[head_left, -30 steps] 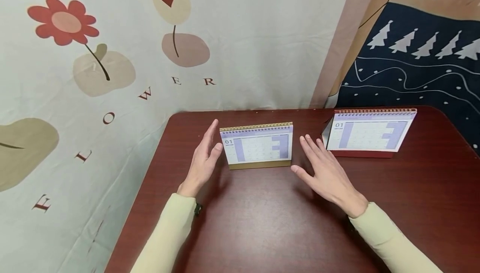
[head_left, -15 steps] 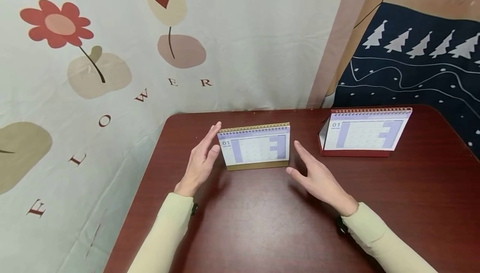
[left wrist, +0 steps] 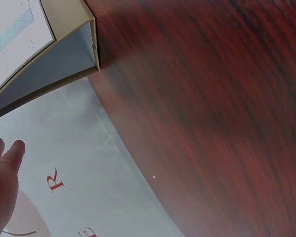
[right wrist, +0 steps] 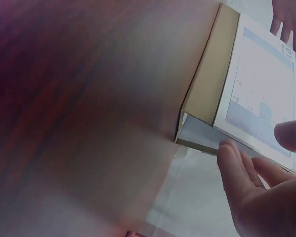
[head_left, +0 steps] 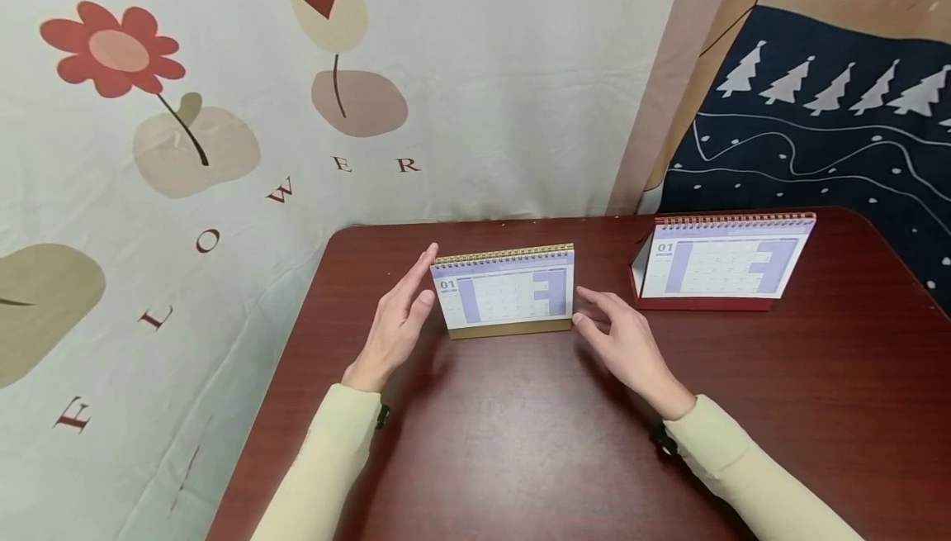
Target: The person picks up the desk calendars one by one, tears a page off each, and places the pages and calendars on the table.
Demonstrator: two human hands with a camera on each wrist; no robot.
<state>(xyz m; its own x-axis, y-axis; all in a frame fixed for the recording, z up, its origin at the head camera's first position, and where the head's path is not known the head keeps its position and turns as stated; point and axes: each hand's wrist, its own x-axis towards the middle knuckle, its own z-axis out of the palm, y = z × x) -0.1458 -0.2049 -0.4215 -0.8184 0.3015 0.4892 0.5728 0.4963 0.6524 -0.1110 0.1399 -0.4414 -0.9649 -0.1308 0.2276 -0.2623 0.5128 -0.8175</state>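
Note:
A desk calendar (head_left: pixel 508 289) with a gold base and spiral binding stands on the table, its "01" page facing me. My left hand (head_left: pixel 390 330) is at its left side, fingers extended and thumb apart from them; whether it touches the edge I cannot tell. At the right side is my right hand (head_left: pixel 627 343), its fingers lightly bent. In the right wrist view the right thumb (right wrist: pixel 291 137) is over the page side and the other fingers lie by the open end of the stand. The left wrist view shows the gold base (left wrist: pixel 71 15) and part of the left hand (left wrist: pixel 2 190).
A second desk calendar (head_left: pixel 728 260) with a red base stands farther right on the dark red wooden table (head_left: pixel 505 442). Behind the table hangs a pale cloth (head_left: pixel 505 111) with printed flowers, and a dark blue one (head_left: pixel 817 144) with trees is at right.
My right hand has moved left to the gold-based calendar's right side, and its fingers have bent slightly. The left hand has stayed nearly in place. The camera view has shifted a little.

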